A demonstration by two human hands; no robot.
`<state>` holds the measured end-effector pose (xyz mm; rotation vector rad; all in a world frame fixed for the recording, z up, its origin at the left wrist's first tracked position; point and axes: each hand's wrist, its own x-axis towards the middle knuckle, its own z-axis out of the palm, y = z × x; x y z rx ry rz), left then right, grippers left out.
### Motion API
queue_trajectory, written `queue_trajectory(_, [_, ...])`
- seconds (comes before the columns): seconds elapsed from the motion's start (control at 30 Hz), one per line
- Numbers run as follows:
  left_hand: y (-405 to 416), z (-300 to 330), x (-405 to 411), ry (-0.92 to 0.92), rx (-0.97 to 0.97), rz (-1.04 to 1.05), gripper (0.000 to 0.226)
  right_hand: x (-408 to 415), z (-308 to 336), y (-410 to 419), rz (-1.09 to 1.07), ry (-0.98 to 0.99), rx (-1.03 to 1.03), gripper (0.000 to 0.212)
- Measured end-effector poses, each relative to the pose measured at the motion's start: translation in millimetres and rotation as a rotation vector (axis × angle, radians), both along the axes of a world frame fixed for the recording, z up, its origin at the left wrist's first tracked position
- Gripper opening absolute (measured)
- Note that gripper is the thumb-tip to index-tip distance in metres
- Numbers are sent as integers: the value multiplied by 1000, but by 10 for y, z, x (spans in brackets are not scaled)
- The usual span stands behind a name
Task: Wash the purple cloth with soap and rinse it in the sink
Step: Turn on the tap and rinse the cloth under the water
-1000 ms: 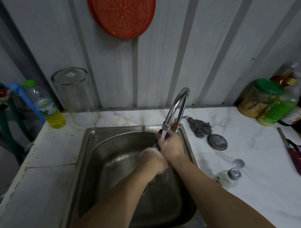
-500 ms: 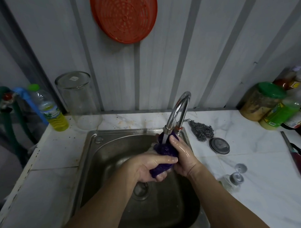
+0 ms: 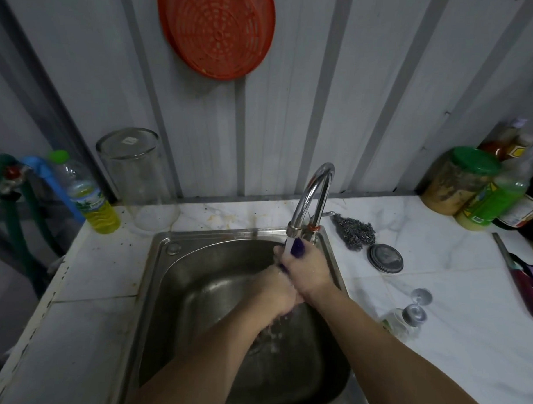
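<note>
Both my hands are pressed together over the steel sink (image 3: 158, 263), right under the curved tap (image 3: 312, 197), which runs water onto them. The purple cloth (image 3: 297, 247) is bunched between them; only a small dark tuft shows above my right hand (image 3: 308, 270). My left hand (image 3: 277, 289) closes on its lower part, which is mostly hidden. Water drips from the hands into the basin.
On the white counter: a bottle of yellow liquid (image 3: 91, 202) and an upturned clear jar (image 3: 137, 179) at back left, a steel scourer (image 3: 355, 232), a round lid (image 3: 385, 258) and a small glass bottle (image 3: 405, 316) to the right, jars and bottles (image 3: 482, 188) at far right. An orange strainer (image 3: 220, 31) hangs on the wall.
Half a second ago the cloth showed plainly between opened fingers. Now both hands have closed tightly around it and squeezed together beneath the running water.
</note>
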<state>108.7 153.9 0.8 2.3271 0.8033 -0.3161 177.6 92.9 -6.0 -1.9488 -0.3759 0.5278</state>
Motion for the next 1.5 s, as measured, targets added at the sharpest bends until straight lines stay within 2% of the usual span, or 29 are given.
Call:
queue_trajectory(0.1, [-8, -56, -30, -73, 34, 97, 10, -9, -12, 70, -84, -14, -3, 21])
queue_trajectory(0.17, [66, -126, -80, -163, -26, 104, 26, -2, 3, 60, -116, 98, 104, 23])
queue_trajectory(0.23, [178, -174, -170, -251, -233, 142, 48, 52, 32, 26, -244, 413, 323, 28])
queue_trajectory(0.27, [232, -200, -209, -318, -406, 187, 50, 82, 37, -16, -311, 538, 435, 27])
queue_trajectory(0.3, [284, -222, -249, -396, -576, 265, 43, 118, 21, -73, -358, 586, 512, 25])
queue_trajectory(0.37, [378, -235, -331, -498, -793, 464, 20, 166, -52, -196, -316, 489, 520, 29])
queue_trajectory(0.5, [487, -200, -376, -516, -978, 744, 32, 107, -237, -405, -275, 149, 331, 31])
queue_trajectory(0.6, [486, -140, -339, -562, -942, 760, 36, 95, -285, -462, -361, 62, 208, 28])
queue_trajectory(0.7, [481, -71, -277, -665, -979, 808, 20, 86, -247, -506, -337, -40, 88, 29])
queue_trajectory(0.73, [484, -54, -256, -688, -1009, 832, 13, 64, -215, -510, -313, -58, 88, 25])
queue_trajectory(0.8, [478, -35, -214, -710, -1054, 841, 11, -40, -160, -498, -217, 32, 273, 19])
queue_trajectory(0.87, [433, 6, -179, -708, -1108, 821, 17, -163, -128, -468, -53, 52, 426, 41])
queue_trajectory(0.9, [408, 38, -168, -704, -1139, 812, 18, -205, -123, -448, 26, -1, 404, 52])
queue_trajectory(1.0, [376, 96, -158, -687, -1194, 759, 17, -207, -120, -411, 151, -333, 125, 66])
queue_trajectory(1.07, [391, 124, -161, -686, -1175, 725, 17, -148, -102, -428, 204, -398, 66, 61])
queue_trajectory(1.13, [430, 136, -156, -691, -1128, 741, 18, -117, -116, -459, 246, -264, 227, 50])
queue_trajectory(1.2, [473, 123, -147, -692, -1092, 791, 23, -116, -138, -457, 143, -37, 413, 44])
queue_trajectory(1.27, [485, 89, -149, -649, -1110, 807, 41, -98, -150, -403, -30, 220, 572, 31])
queue_trajectory(1.33, [438, 109, -176, -566, -1268, 760, 68, -73, -146, -355, -133, 426, 704, 28])
queue_trajectory(1.4, [365, 145, -159, -537, -1477, 678, 86, -74, -89, -292, -154, 473, 785, 31])
queue_trajectory(1.43, [315, 177, -132, -537, -1537, 674, 88, -91, -68, -257, -137, 454, 813, 31])
queue_trajectory(1.5, [195, 246, -52, -509, -1555, 709, 76, -174, -27, -184, -131, 413, 854, 29])
